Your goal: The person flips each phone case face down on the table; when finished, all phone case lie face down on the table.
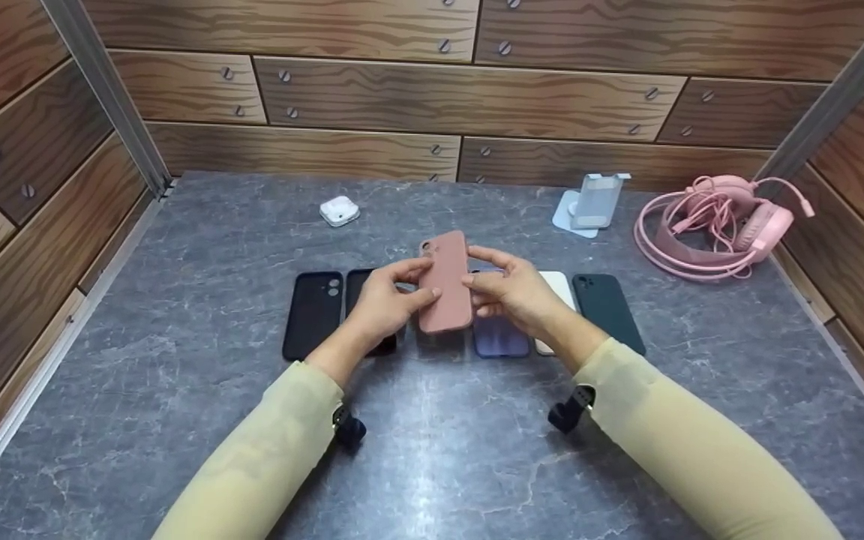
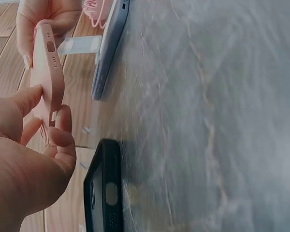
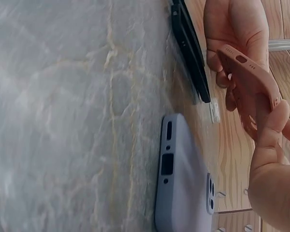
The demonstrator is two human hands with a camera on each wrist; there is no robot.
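Both hands hold a pink phone case (image 1: 447, 289) tilted above the tabletop, its camera corner at the upper left. My left hand (image 1: 387, 300) pinches the left edge, thumb lying on the outer back and fingers behind. At the right edge, my right hand (image 1: 518, 294) grips it between thumb and fingers. The left wrist view shows the port cutout in the end of the pink case (image 2: 49, 67); its hollow inside shows in the right wrist view, where the pink case (image 3: 251, 82) appears without a phone. A purple case (image 1: 502, 337) lies beneath the right hand, a black case (image 1: 383, 347) beneath the left.
Another black case (image 1: 313, 315) lies at the row's left end. On the right are a white case (image 1: 558, 289), partly hidden, and a dark green one (image 1: 610, 311). Farther back stand white earbud case (image 1: 340, 211), light-blue phone stand (image 1: 595, 204) and pink headphones (image 1: 766, 229). Wood-patterned walls (image 1: 469, 97) enclose the table.
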